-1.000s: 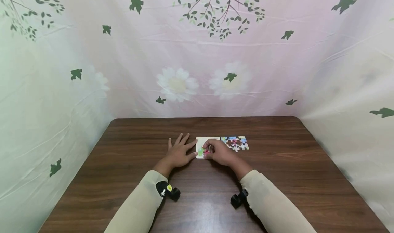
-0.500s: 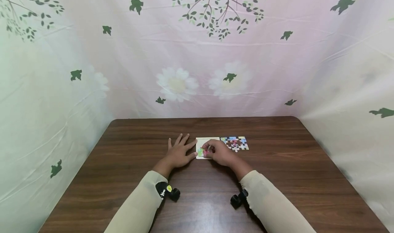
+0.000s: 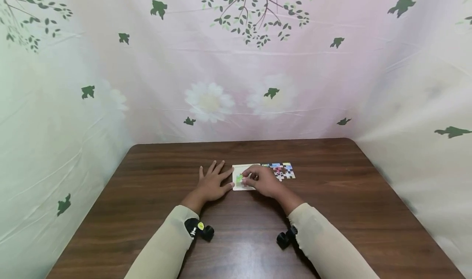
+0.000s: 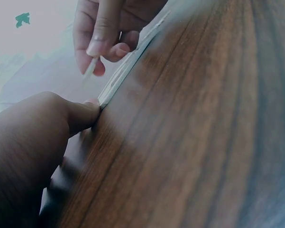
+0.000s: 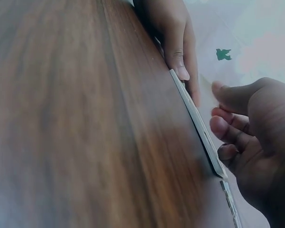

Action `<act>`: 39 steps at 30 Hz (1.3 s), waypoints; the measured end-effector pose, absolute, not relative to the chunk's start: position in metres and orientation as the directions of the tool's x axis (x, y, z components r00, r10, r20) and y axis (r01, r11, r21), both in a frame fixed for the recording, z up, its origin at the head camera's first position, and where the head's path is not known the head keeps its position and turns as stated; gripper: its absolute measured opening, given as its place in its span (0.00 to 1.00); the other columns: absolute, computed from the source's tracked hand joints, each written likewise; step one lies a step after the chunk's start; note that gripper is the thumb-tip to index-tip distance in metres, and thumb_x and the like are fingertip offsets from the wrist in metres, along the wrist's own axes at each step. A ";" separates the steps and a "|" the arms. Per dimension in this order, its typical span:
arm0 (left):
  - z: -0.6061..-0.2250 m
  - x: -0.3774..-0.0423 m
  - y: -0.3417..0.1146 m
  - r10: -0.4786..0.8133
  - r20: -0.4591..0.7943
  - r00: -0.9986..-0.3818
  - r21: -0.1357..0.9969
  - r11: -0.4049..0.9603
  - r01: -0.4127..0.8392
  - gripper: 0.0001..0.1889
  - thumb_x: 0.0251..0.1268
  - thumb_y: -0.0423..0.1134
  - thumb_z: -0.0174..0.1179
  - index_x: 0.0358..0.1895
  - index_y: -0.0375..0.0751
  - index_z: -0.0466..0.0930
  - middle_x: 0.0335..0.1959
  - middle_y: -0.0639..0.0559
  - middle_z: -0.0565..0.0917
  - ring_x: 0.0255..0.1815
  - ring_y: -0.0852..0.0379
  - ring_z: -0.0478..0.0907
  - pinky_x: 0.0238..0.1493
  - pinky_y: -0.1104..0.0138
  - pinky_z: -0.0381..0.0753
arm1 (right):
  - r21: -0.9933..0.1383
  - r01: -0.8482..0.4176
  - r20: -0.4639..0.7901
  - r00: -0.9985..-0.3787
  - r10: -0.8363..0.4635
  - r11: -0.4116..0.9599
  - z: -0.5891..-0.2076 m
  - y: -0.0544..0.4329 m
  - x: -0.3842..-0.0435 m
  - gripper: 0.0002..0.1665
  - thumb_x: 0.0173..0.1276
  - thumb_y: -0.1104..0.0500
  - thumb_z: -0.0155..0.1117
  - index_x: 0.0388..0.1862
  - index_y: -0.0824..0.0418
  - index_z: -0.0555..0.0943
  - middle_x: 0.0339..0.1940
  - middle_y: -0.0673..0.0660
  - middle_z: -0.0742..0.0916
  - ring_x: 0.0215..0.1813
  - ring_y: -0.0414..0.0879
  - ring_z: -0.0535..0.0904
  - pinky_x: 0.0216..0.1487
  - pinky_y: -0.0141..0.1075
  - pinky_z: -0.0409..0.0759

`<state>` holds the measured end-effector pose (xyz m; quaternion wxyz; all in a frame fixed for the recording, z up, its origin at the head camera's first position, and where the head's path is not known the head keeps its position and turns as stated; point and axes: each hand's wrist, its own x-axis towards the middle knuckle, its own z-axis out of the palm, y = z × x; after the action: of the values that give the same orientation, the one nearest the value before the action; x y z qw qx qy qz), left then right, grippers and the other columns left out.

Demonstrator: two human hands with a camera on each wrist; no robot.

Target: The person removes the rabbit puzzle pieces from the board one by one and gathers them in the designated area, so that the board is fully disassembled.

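Looks to me like this little jigsaw is midway: a cluster of picture pieces (image 3: 289, 167) sits on the wooden table (image 3: 236, 238) just right of the shallow white puzzle tray (image 3: 238, 168), several apparently linked, with bare wood showing through a gap. Much of the tray's floor is pale and vacant where you can see it, so I'd guess most of its spots have yet to be filled, but the right hand (image 3: 266, 181) covers a good chunk, so no honest count from me. There's a green patch (image 3: 239, 180) by the fingertips; can't tell if it's lying in the tray or part of what's held. That right hand is curled in a pinch, thumb and fingers on one thin puzzle piece (image 4: 89, 71), held over the tray. Left hand (image 3: 209, 186) is flat, fingers spread, gripping nothing, its thumb touching the tray's near left corner.
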<state>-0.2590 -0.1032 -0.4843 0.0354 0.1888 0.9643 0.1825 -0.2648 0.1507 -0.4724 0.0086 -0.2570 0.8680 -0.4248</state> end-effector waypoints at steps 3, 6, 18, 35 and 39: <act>-0.487 -0.259 -0.105 0.374 -0.010 -0.927 0.368 0.864 0.344 0.35 0.83 0.68 0.51 0.87 0.68 0.63 0.93 0.46 0.53 0.94 0.36 0.41 0.83 0.22 0.31 | -0.732 -0.466 0.254 -0.864 -0.435 0.497 -0.472 0.151 -0.264 0.08 0.75 0.59 0.76 0.50 0.57 0.93 0.49 0.54 0.93 0.41 0.40 0.83 0.41 0.34 0.80; -0.489 -0.261 -0.105 0.366 -0.018 -0.931 0.360 0.871 0.335 0.35 0.83 0.68 0.51 0.87 0.68 0.62 0.93 0.46 0.52 0.95 0.36 0.40 0.84 0.23 0.31 | -0.722 -0.496 0.306 -0.854 -0.420 0.482 -0.471 0.155 -0.263 0.08 0.75 0.59 0.76 0.51 0.56 0.93 0.48 0.53 0.93 0.41 0.40 0.82 0.41 0.34 0.78; -0.484 -0.261 -0.104 0.380 0.011 -0.925 0.357 0.862 0.358 0.34 0.84 0.67 0.51 0.87 0.67 0.63 0.93 0.46 0.53 0.94 0.37 0.42 0.84 0.23 0.33 | -0.660 -0.541 0.392 -0.840 -0.375 0.521 -0.468 0.190 -0.256 0.11 0.74 0.55 0.78 0.53 0.54 0.95 0.55 0.55 0.93 0.60 0.55 0.87 0.57 0.55 0.87; -0.487 -0.262 -0.106 0.374 0.016 -0.927 0.364 0.862 0.353 0.34 0.83 0.67 0.51 0.87 0.68 0.63 0.92 0.46 0.54 0.94 0.37 0.42 0.83 0.22 0.33 | -0.543 -0.622 0.507 -0.778 -0.371 0.564 -0.473 0.218 -0.251 0.11 0.68 0.61 0.82 0.49 0.54 0.96 0.48 0.53 0.95 0.55 0.52 0.88 0.54 0.50 0.87; -0.486 -0.262 -0.105 0.378 0.012 -0.926 0.364 0.861 0.356 0.35 0.83 0.67 0.51 0.87 0.66 0.63 0.92 0.46 0.54 0.94 0.36 0.43 0.83 0.22 0.34 | -0.558 -0.593 0.475 -0.802 -0.363 0.581 -0.473 0.222 -0.248 0.11 0.69 0.60 0.82 0.49 0.55 0.96 0.49 0.54 0.95 0.55 0.52 0.88 0.54 0.49 0.87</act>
<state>-0.2623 -0.1052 -0.4859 0.0300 0.1902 0.9641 0.1827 -0.2484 0.2217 -0.4734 -0.1567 -0.2730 0.8752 -0.3674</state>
